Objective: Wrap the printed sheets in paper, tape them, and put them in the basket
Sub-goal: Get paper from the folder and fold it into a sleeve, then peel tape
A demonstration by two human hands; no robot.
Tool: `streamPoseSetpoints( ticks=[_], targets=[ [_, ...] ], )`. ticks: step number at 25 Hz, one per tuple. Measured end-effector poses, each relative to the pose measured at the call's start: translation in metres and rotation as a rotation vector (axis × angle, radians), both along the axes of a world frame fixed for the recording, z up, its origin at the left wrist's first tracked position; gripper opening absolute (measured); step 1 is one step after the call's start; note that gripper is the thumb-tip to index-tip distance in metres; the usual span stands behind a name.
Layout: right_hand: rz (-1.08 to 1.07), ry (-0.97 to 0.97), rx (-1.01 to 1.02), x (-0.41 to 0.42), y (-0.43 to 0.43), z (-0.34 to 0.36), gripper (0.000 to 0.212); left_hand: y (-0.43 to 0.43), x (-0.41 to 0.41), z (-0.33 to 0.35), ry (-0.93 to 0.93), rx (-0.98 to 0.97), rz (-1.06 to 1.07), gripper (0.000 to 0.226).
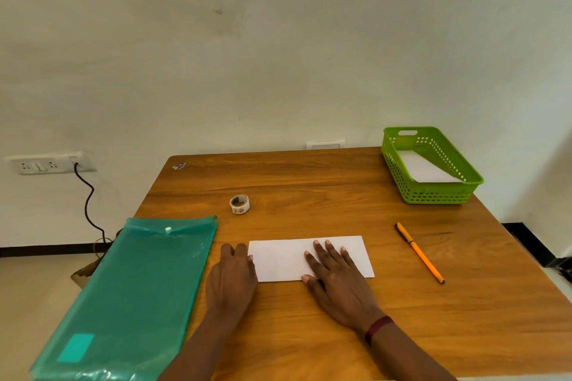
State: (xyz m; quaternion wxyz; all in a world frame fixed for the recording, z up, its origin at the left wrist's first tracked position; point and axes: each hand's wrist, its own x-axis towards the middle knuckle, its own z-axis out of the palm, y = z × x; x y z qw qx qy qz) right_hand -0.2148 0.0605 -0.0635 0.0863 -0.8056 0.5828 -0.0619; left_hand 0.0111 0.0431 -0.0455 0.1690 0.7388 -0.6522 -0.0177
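A folded white paper packet (pixel 284 256) lies flat on the wooden table (pixel 309 182), near its front. My right hand (pixel 335 278) presses flat on the packet's right half, fingers spread and straight. My left hand (pixel 232 275) lies flat on the table at the packet's left edge, fingertips touching that edge. A small roll of tape (pixel 239 204) stands behind the packet to the left. A green plastic basket (pixel 433 191) sits at the far right corner with a white wrapped packet (pixel 424 168) inside it.
A teal plastic document folder (pixel 133 294) lies at the left, overhanging the table's edge. An orange pen (pixel 419 252) lies right of the packet. A wall socket with a black cable (pixel 86 204) is at the left wall.
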Motion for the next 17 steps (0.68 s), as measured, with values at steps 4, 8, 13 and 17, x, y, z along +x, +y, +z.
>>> streamPoseSetpoints(
  ticks=[4, 8, 13, 17],
  targets=[
    [-0.072, -0.064, -0.046, 0.017, -0.005, 0.007, 0.072, 0.006, -0.025, 0.002, -0.033, -0.116, -0.225, 0.037],
    [-0.111, -0.02, 0.016, 0.036, -0.013, 0.006, 0.077, -0.001, -0.047, -0.004, -0.129, 0.107, -0.461, 0.057],
    [-0.122, 0.059, 0.046, 0.036, -0.019, -0.011, 0.069, -0.006, -0.04, -0.024, -0.18, 0.198, -0.404, 0.067],
    [-0.128, 0.061, -0.013, 0.026, -0.019, -0.014, 0.068, -0.005, -0.04, -0.026, -0.109, 0.196, -0.339, 0.066]
  ],
)
